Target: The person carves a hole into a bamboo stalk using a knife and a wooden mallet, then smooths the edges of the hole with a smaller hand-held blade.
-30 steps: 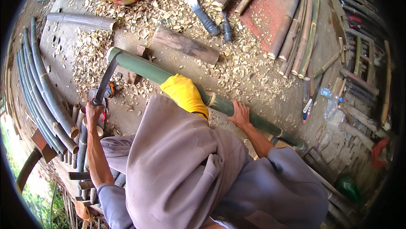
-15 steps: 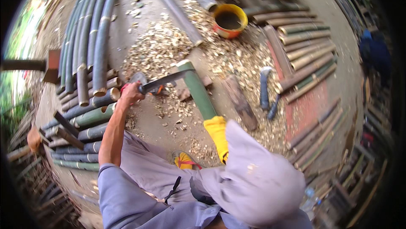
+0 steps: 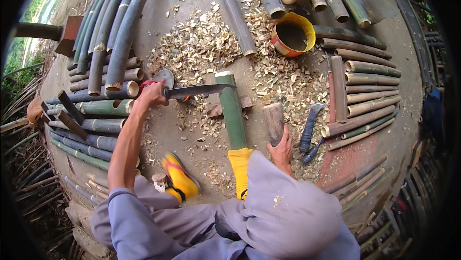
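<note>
My left hand [image 3: 153, 94] is closed round the handle of a machete [image 3: 199, 90]. Its dark blade lies across the green bamboo length [image 3: 231, 113], a little short of the pale far end. That far end rests over a flat brick-like block [image 3: 214, 109]. My yellow-socked foot [image 3: 239, 164] is at the bamboo's near end. To the right, my right hand [image 3: 282, 150] grips the near end of a brown wooden block [image 3: 274, 121], with the fingers along its right side. Part of its grip is hidden.
Wood chips [image 3: 192, 48] cover the ground ahead. A yellow-and-red bucket [image 3: 294, 35] stands beyond them. A dark-handled blade tool [image 3: 309, 128] lies right of the block. Bamboo poles [image 3: 129, 34] lie at left, with cut pieces [image 3: 370, 89] stacked at right.
My right hand has come into view and taken hold of the wooden block. The machete still lies across the bamboo. My other yellow-socked foot has swung out to the left.
</note>
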Available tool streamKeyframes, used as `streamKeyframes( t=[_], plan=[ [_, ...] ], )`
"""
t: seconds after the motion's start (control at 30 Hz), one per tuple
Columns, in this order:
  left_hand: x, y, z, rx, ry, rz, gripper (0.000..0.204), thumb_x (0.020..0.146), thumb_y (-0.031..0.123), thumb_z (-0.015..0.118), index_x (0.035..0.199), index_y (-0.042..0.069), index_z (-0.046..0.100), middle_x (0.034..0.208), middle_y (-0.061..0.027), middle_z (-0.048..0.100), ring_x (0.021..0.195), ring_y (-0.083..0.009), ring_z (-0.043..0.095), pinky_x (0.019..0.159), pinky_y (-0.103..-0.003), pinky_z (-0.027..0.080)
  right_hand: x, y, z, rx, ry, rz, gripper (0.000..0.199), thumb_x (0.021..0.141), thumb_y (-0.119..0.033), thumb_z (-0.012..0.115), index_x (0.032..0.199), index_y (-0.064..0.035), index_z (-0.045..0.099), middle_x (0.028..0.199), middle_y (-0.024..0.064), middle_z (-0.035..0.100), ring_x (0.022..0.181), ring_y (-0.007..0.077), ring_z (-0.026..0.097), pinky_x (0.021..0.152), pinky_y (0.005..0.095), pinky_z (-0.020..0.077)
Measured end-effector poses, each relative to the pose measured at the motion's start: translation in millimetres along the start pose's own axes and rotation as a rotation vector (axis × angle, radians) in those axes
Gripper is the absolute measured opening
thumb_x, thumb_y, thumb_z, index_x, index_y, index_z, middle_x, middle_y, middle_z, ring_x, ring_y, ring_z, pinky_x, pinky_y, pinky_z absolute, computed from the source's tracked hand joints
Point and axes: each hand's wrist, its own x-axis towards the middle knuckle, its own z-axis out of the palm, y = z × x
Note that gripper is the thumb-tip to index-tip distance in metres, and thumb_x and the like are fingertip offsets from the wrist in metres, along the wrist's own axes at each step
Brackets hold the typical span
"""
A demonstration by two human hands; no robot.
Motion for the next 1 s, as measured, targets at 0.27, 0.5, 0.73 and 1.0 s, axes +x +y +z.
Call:
streamKeyframes(
  t=[0.27,0.5,0.73,1.0],
  plan=[
    [4.8,4.5,-19.9,-0.274,-0.338,-0.002,0.041,0.051,0.022,0.074,0.086,0.002,0.065,0.063,-0.0077,0.061,0.055,-0.0203,0.059,0.053,-0.035,0.048,2.6,0.2,-6.8,0.126,-0.060,0.051,0.100,0.061,-0.021,0.080,0.143,-0.0132,0.022,0.121,0.0233,0.049,0.110,0.0396,0.050,0.093,0.0455,0.0422],
    [-15.9,-3.1,29.6,-0.221,-0.094,0.000,0.039,0.055,0.024,0.072,0.087,0.002,0.066,0.065,-0.0140,0.064,0.060,-0.0265,0.064,0.059,-0.038,0.050,22.7,-22.4,-58.8,0.641,-0.370,0.224,0.080,0.062,-0.027,0.076,0.129,0.0023,0.042,0.116,0.0166,0.055,0.105,0.0265,0.054,0.093,0.0367,0.0415],
    [-61.9,16.3,89.6,-0.281,0.187,-0.124,0.021,0.066,0.022,0.066,0.083,0.008,0.063,0.071,-0.0162,0.063,0.072,-0.0324,0.063,0.068,-0.042,0.049,31.6,-63.5,-82.2,0.434,-0.301,-0.102,0.088,0.065,-0.032,0.077,0.134,0.0018,0.034,0.119,0.0237,0.054,0.109,0.0318,0.055,0.093,0.0386,0.0429],
    [-82.6,21.1,37.5,0.009,0.434,0.253,0.033,0.062,0.012,0.069,0.089,0.009,0.049,0.080,-0.0111,0.055,0.077,-0.0322,0.059,0.064,-0.043,0.047,34.5,-92.2,-81.3,0.378,-0.203,-0.236,0.088,0.066,-0.024,0.078,0.135,0.0022,0.030,0.114,0.0261,0.057,0.103,0.0355,0.060,0.088,0.0404,0.0487]
  ],
)
